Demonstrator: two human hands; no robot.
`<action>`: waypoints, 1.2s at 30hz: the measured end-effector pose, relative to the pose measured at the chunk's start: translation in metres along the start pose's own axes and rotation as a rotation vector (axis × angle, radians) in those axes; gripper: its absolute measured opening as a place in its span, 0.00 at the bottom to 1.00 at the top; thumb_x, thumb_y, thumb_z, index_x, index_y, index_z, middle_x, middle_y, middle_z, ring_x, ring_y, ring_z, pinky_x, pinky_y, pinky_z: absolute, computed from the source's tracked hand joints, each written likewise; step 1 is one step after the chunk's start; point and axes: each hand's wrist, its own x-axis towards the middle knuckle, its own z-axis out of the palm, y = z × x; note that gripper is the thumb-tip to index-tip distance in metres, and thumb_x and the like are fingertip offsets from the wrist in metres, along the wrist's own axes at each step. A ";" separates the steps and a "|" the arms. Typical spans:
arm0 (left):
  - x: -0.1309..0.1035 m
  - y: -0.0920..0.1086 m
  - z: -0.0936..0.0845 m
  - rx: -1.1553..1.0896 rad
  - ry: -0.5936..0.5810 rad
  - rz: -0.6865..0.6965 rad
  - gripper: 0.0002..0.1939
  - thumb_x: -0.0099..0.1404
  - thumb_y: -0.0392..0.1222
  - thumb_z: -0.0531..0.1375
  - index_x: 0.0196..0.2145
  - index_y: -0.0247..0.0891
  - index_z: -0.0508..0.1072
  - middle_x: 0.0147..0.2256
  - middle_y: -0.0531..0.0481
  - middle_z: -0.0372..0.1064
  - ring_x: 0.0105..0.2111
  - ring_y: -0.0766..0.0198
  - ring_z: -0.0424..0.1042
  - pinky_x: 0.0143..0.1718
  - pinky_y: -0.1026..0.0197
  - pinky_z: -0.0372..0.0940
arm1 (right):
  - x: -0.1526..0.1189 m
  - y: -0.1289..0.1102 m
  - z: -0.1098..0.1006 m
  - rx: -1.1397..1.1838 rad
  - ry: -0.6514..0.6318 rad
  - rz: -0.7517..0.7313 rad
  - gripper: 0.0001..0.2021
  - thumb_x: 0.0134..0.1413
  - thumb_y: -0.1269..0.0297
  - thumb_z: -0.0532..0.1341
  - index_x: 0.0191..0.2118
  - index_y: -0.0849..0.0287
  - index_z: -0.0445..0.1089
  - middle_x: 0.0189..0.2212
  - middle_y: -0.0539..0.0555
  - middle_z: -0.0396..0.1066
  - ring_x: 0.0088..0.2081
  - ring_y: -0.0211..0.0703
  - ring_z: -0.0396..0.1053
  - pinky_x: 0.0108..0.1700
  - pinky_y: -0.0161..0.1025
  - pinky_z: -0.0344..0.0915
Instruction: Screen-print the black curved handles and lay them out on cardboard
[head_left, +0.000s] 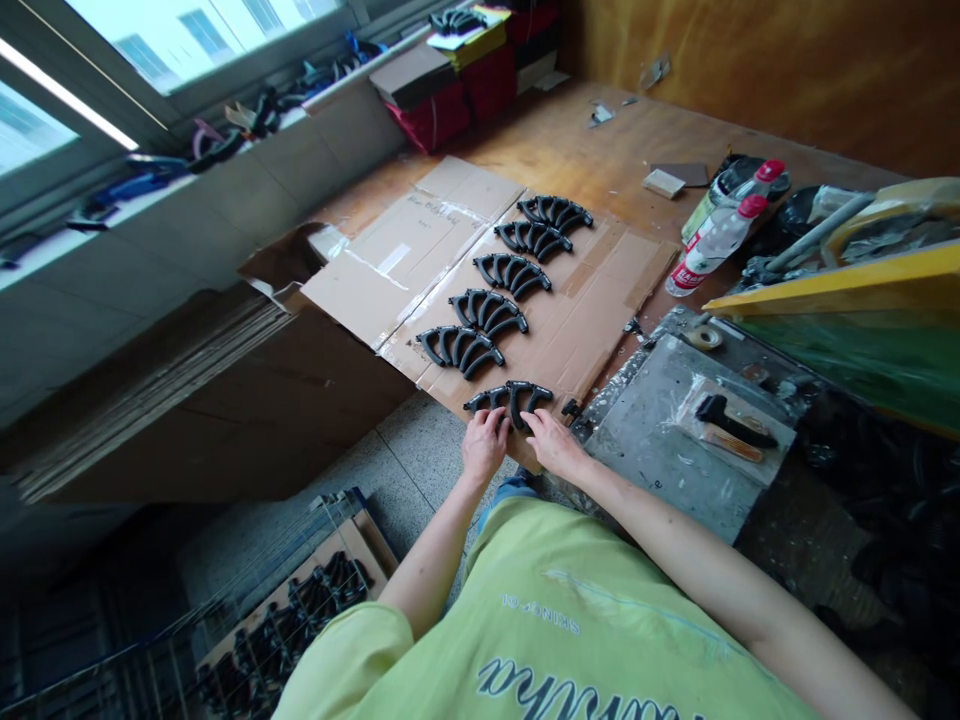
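Both hands are at the near edge of a flat cardboard sheet. My left hand has its fingers closed on the lower end of a black curved T-shaped piece at the left of a short row. Beside it, my right hand pinches the end of another black curved T-shaped piece in that row. The fingertips partly hide both pieces. Beyond the hands, several fanned rows of like black pieces lie one behind another on the cardboard.
To the right, a grey board carries a tape roll and a black T-shaped piece on plastic. Plastic bottles stand behind. A rack of black pieces is at lower left, below stacked cardboard.
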 end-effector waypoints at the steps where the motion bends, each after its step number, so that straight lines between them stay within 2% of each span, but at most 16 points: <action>1: 0.000 0.000 0.000 0.000 0.004 0.003 0.20 0.70 0.51 0.49 0.52 0.43 0.72 0.46 0.44 0.68 0.45 0.57 0.69 0.44 0.59 0.64 | 0.003 0.001 0.001 0.000 0.000 0.016 0.24 0.58 0.71 0.57 0.60 0.58 0.59 0.51 0.62 0.63 0.53 0.50 0.64 0.54 0.46 0.61; 5: 0.002 0.001 0.001 -0.010 0.013 -0.006 0.20 0.69 0.51 0.50 0.52 0.42 0.71 0.44 0.43 0.68 0.43 0.57 0.69 0.43 0.59 0.64 | 0.010 0.003 0.004 -0.002 0.005 0.053 0.23 0.58 0.70 0.58 0.59 0.61 0.61 0.51 0.64 0.63 0.54 0.53 0.62 0.55 0.48 0.60; 9: 0.006 0.003 0.001 0.003 0.003 -0.018 0.19 0.69 0.51 0.50 0.51 0.43 0.71 0.44 0.43 0.68 0.43 0.56 0.69 0.41 0.59 0.64 | 0.014 0.004 0.005 -0.019 0.025 0.067 0.21 0.58 0.68 0.58 0.58 0.61 0.62 0.50 0.63 0.64 0.52 0.52 0.63 0.55 0.46 0.60; 14: 0.011 0.004 0.003 0.035 -0.001 0.014 0.19 0.68 0.50 0.52 0.51 0.42 0.71 0.45 0.43 0.69 0.42 0.55 0.68 0.43 0.58 0.63 | 0.016 0.003 0.004 -0.025 0.037 0.088 0.21 0.59 0.67 0.57 0.58 0.62 0.62 0.49 0.63 0.64 0.52 0.51 0.64 0.54 0.45 0.61; 18: 0.014 0.006 0.006 0.055 -0.012 0.065 0.19 0.67 0.50 0.53 0.50 0.41 0.72 0.44 0.43 0.70 0.41 0.55 0.67 0.45 0.56 0.62 | 0.018 0.003 0.004 -0.008 0.034 0.135 0.23 0.59 0.67 0.56 0.60 0.63 0.60 0.52 0.65 0.63 0.52 0.52 0.64 0.54 0.45 0.61; 27: 0.015 0.011 0.007 0.057 0.017 0.067 0.17 0.67 0.49 0.54 0.49 0.42 0.72 0.43 0.46 0.71 0.41 0.56 0.67 0.44 0.57 0.64 | 0.016 0.002 0.006 0.016 0.028 0.194 0.28 0.58 0.67 0.58 0.63 0.68 0.56 0.58 0.69 0.58 0.58 0.56 0.61 0.59 0.45 0.58; 33: 0.013 0.009 0.002 0.075 -0.030 0.075 0.18 0.67 0.49 0.54 0.52 0.45 0.71 0.46 0.46 0.70 0.43 0.58 0.69 0.42 0.59 0.66 | -0.003 -0.011 -0.005 0.106 0.011 0.147 0.28 0.56 0.70 0.59 0.63 0.66 0.58 0.61 0.70 0.56 0.60 0.54 0.60 0.59 0.47 0.59; 36: 0.008 0.011 -0.004 0.098 0.035 0.082 0.18 0.67 0.49 0.54 0.52 0.45 0.71 0.47 0.46 0.69 0.45 0.58 0.70 0.39 0.60 0.67 | -0.028 -0.010 -0.021 0.168 0.096 0.054 0.24 0.56 0.70 0.59 0.59 0.61 0.64 0.60 0.64 0.60 0.59 0.50 0.62 0.60 0.47 0.60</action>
